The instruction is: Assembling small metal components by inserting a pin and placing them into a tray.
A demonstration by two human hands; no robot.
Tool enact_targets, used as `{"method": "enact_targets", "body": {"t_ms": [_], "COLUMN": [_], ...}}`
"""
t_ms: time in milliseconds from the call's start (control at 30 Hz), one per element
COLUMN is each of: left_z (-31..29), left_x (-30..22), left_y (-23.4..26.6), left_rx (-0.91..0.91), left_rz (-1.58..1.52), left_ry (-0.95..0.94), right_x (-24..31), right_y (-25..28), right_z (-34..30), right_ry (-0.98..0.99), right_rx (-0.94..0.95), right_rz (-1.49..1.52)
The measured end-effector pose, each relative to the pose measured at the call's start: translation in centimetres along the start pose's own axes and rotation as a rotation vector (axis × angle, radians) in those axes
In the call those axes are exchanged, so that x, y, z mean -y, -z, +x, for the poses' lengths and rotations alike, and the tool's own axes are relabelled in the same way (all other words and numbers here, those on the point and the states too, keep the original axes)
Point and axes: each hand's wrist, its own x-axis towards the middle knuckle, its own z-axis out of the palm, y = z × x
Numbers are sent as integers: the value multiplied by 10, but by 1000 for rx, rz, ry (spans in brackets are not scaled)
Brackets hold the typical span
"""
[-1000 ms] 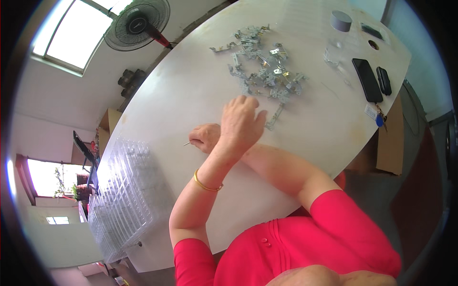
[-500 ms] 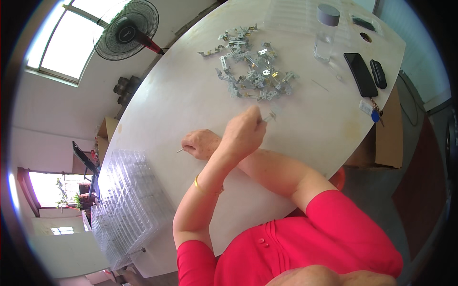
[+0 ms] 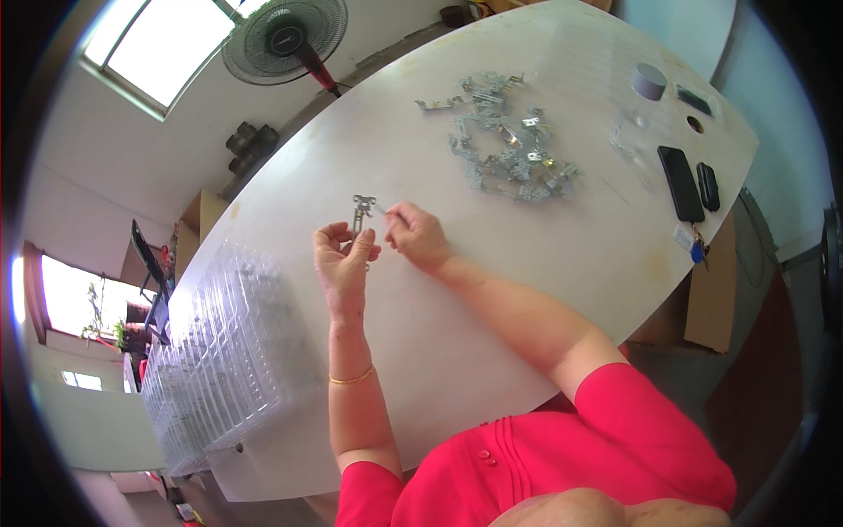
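My left hand [image 3: 343, 255] pinches a small metal bracket [image 3: 363, 207] between thumb and fingers, holding it upright above the white table. Its upper end has flat plates with holes, and a brass-coloured bit shows in its middle. Right beside it, my right hand [image 3: 418, 237] is closed on a thin pale stick [image 3: 379, 209], whose tip points at the bracket's upper end. Whether the tip touches the bracket, I cannot tell. Farther off to the right lies a loose pile of similar metal brackets [image 3: 518, 171], some with brass-coloured parts.
Clear plastic trays [image 3: 224, 360] are stacked at the table's left edge. To the right are a clear bottle with a grey lid [image 3: 648, 82], a black phone [image 3: 680, 184], a dark slim case [image 3: 708, 187] and keys with a blue tag [image 3: 698, 252]. A fan [image 3: 285, 39] stands beyond the table.
My left hand has come back from near the pile, bringing the bracket to my right hand; my arms no longer cross. My right hand has lifted the stick beside the bracket. The view has shifted.
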Motion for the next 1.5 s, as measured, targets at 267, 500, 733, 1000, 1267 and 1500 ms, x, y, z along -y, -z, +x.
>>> {"method": "enact_targets", "body": {"t_ms": [267, 500, 733, 1000, 1267, 1500], "left_z": [5, 8, 5, -1, -3, -4], "left_x": [61, 83, 89, 83, 86, 85], "left_y": [6, 8, 6, 4, 2, 1], "left_rx": [-19, -114, -111, -203, -158, -151], "left_rz": [-19, 6, 41, 255, 366, 381], "left_ry": [139, 82, -6, -201, -353, -413], "right_x": [1, 6, 6, 2, 5, 9], "right_y": [11, 9, 7, 6, 8, 9], "right_z": [3, -1, -2, -3, -4, -4], "right_ry": [1, 48, 88, 206, 152, 78], "right_rx": [-21, 79, 63, 42, 110, 122], "right_rz": [124, -129, -226, -279, -248, -187]}}
